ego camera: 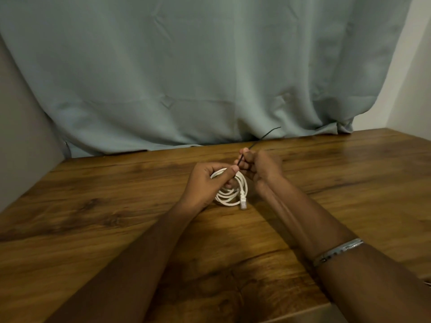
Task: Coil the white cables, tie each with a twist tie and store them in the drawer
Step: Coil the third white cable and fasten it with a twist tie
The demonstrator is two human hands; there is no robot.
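A white cable (233, 194) is wound into a small coil above the wooden table (116, 206), its clear plug hanging at the lower right of the coil. My left hand (205, 183) grips the coil at its top, thumb and fingers curled round the loops. My right hand (258, 169) pinches a thin black twist tie (265, 135) just above the coil. The tie's free end sticks up and to the right, toward the curtain. Its lower end runs down between my two hands to the coil. No drawer is in view.
A pale green curtain (198, 78) hangs along the table's far edge. Grey wall stands at the left, white wall at the right. A silver bracelet (338, 251) sits on my right forearm. The table's near edge shows at the bottom right.
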